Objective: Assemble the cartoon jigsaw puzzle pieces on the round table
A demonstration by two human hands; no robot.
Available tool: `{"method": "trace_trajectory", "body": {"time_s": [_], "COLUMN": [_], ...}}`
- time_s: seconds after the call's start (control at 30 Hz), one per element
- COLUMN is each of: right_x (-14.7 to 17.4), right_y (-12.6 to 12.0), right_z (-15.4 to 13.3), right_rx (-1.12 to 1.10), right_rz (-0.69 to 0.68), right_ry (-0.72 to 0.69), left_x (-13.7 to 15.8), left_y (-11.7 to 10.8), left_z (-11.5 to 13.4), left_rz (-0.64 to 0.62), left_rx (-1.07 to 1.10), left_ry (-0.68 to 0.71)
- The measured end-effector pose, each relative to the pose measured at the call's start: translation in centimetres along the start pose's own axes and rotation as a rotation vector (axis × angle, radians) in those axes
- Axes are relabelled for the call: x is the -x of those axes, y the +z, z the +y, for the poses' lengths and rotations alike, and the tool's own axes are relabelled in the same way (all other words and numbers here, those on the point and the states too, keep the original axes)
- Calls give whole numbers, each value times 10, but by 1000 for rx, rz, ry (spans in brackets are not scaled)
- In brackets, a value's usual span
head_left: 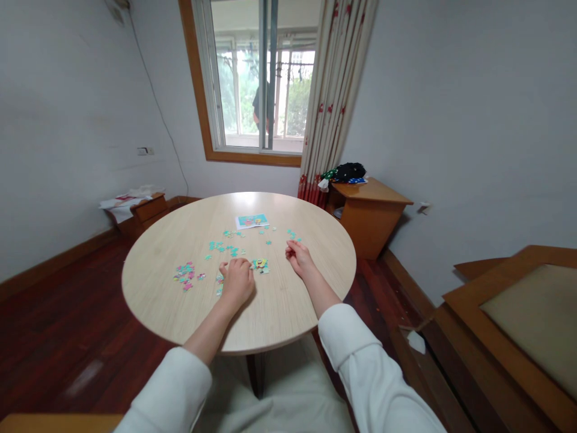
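Note:
My left hand (237, 279) rests on the round table with its fingers curled down, partly covering some puzzle pieces (219, 279). Just right of its fingertips lies a small joined patch of puzzle (260, 264) with a yellow figure on it. My right hand (300, 257) is to the right of that patch, fingers bent together as in a pinch. Whatever either hand may hold is hidden or too small to make out. Beyond the right fingertips are a few loose turquoise pieces (291, 233).
Pink and turquoise pieces (186, 273) lie in a cluster at the left, with more turquoise pieces (220, 246) near the middle. A picture sheet (252, 221) lies toward the far side of the table (153, 300). A wooden cabinet (372, 210) stands behind right; a chair (518, 313) is at the right.

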State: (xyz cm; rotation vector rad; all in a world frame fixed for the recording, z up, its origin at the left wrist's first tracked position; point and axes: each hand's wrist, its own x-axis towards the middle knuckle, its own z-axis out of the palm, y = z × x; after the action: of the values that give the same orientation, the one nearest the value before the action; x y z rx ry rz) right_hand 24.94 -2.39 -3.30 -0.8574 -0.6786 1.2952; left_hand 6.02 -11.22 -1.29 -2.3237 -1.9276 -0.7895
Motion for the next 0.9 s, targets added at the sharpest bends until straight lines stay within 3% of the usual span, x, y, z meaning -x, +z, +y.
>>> {"method": "trace_trajectory", "body": {"time_s": [0.17, 0.67, 0.8, 0.9], "right_x": [1, 2, 1, 0], "right_y": [-1, -3, -3, -3], "right_z": [-1, -2, -2, -1], "right_rx": [-14, -44, -52, -68], "right_rz": [-4, -11, -20, -19], "right_ry": [4, 1, 3, 6], "left_x": [-2, 3, 4, 3], "left_y": [-1, 5, 4, 1], "left_z": [-4, -1, 1, 1], "left_rz": [-37, -183, -130, -53], "left_rx": [22, -69, -31, -11], "left_ry": [-10, 165, 161, 79]}}
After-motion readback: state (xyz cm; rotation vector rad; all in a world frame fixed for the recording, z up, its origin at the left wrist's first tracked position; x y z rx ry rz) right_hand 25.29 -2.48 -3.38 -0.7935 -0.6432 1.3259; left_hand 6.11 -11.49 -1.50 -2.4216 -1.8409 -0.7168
